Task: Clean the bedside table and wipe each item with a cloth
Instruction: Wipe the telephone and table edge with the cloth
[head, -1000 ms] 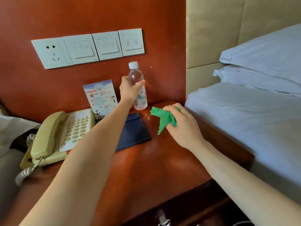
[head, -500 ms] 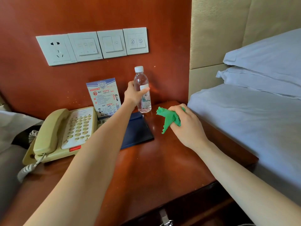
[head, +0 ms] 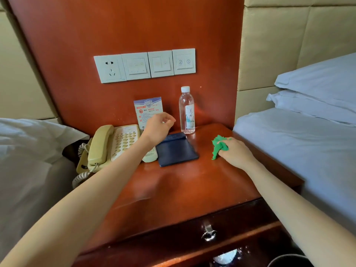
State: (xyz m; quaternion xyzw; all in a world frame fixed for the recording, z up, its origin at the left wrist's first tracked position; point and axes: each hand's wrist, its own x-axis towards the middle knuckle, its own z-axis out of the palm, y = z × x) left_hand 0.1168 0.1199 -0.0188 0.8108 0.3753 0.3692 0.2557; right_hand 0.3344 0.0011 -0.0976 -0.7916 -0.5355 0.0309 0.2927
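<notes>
A clear water bottle (head: 186, 110) with a white cap stands upright at the back of the reddish wooden bedside table (head: 173, 191). My left hand (head: 158, 127) hovers just left of the bottle, fingers loosely curled, holding nothing. My right hand (head: 236, 152) grips a crumpled green cloth (head: 218, 146) low over the table's right side. A dark blue folder (head: 176, 150) lies flat in front of the bottle. A beige telephone (head: 113, 145) sits at the left, and a printed notice card (head: 147, 109) leans against the wall behind my left hand.
A pale remote control (head: 151, 157) lies between phone and folder, mostly under my left arm. Wall switches and a socket (head: 144, 65) are above. Beds flank the table, with pillows (head: 316, 93) at the right. A drawer with a metal handle (head: 209, 233) is below.
My left hand set the bottle down at the back of the table and let go, drawing slightly left. My right hand with the cloth moved down toward the table's right side.
</notes>
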